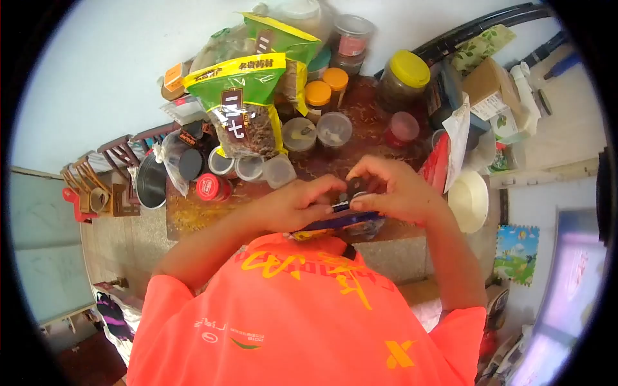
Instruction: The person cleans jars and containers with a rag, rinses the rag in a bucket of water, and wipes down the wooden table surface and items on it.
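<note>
My left hand [301, 204] is closed, its fingers curled in front of my chest at the top edge of a blue-edged plastic packet [347, 220]. Right beside it, my right hand [394, 188] is closed too, thumb and forefinger pinched round a small dark round thing [356, 186] whose kind I cannot make out. A small shiny piece shows between the two hands. The packet hangs below the fingers at the table's near edge, partly hidden by my hands. Near my left forearm stand a red-lidded jar [213, 187] and a clear-lidded tub [279, 170].
Farther back on the worn red-brown table [362, 138] stand a green-and-yellow bag of dried pieces [248, 125], orange-lidded jars [318, 94] and a large yellow-lidded jar [404, 80]. A cream basin [468, 201] is at right, a black bucket [151, 182] at left.
</note>
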Demonstrator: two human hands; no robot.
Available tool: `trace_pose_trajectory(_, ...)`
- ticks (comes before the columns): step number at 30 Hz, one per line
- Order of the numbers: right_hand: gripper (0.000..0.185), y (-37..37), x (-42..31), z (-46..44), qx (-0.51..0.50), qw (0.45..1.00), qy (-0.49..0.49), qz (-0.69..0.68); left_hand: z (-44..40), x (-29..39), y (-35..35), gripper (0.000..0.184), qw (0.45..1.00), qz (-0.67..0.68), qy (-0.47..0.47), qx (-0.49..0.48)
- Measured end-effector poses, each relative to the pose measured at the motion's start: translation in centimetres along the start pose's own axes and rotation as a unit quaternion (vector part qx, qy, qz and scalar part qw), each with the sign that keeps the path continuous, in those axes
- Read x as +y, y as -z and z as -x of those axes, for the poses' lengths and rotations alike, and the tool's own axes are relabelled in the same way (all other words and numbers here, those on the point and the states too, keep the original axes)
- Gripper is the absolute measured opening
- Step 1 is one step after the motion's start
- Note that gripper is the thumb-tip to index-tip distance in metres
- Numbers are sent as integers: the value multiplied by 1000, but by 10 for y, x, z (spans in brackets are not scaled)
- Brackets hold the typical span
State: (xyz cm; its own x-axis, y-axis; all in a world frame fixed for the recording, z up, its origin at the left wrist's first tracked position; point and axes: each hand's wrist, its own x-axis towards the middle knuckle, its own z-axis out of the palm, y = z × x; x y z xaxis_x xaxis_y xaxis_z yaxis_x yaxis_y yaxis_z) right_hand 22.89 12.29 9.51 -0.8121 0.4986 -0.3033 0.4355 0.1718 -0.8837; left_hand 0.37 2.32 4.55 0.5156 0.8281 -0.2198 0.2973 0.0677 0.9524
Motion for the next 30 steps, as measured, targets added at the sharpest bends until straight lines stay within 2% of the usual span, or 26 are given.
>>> trace_pose_trajectory(2, 40, -4, 2, 2, 7, 999, 7, 31, 1, -9, 1, 38, 1000, -17, -21, -1)
trace_pose_trajectory(4, 41, -6, 9, 3, 19, 999, 17, 24, 3, -12, 1, 46, 988, 152, -28, -18)
trace_pose_trajectory(6, 42, -7, 16, 4, 31, 999, 27, 19, 8, -3, 7, 51, 991, 130, -21, -32)
trace_pose_trajectory(8, 45, -8, 23, 4, 47, 999, -9, -12, 11, 1, 8, 57, 993, 107, -14, -47)
trace_pose_trajectory(10, 46, -12, 36, 4, 50, 998, -13, -30, 13, 1, 7, 56, 974, 191, 121, 15)
trace_pose_trajectory(11, 47, -16, 44, 3, 52, 997, -16, -46, 14, -10, 4, 56, 974, 191, 121, 15)
trace_pose_trajectory(13, 48, -32, 71, -4, 66, 997, -3, -31, 13, -52, -8, 36, 975, 149, 151, 59)
trace_pose_trajectory(15, 49, -40, 78, -6, 77, 997, 8, -16, 12, -73, -18, 33, 963, 197, 166, 75)
trace_pose_trajectory(17, 40, -46, 77, -8, 104, 994, -8, 35, 11, -76, -22, 31, 948, 245, 180, 91)
trace_pose_trajectory(19, 41, -50, 69, -7, 116, 992, -25, 40, 11, -73, -23, 24, 965, 133, 183, 131)
trace_pose_trajectory(20, 42, -52, 65, -7, 129, 990, -40, 45, 12, -78, -25, 24, 965, 134, 183, 131)
trace_pose_trajectory(22, 40, -59, 63, -9, 144, 987, -14, 68, 14, -89, -28, 17, 974, 139, 95, 152)
trace_pose_trajectory(23, 37, -60, 63, -9, 160, 983, 12, 91, 15, -90, -28, 17, 974, 139, 95, 152)
trace_pose_trajectory(25, 36, -62, 68, -12, 168, 982, 28, 81, 15, -86, -28, 17, 981, 3, -5, 196)
trace_pose_trajectory(26, 35, -62, 70, -14, 176, 981, 44, 70, 14, -87, -28, 17, 980, 3, -5, 197)
trace_pose_trajectory(28, 35, -63, 65, -18, 167, 982, 51, 69, 13, -89, -31, 23, 962, -67, -119, 236)
trace_pose_trajectory(30, 34, -68, 57, -21, 157, 983, 58, 70, 11, -94, -33, 23, 958, -63, -123, 252)
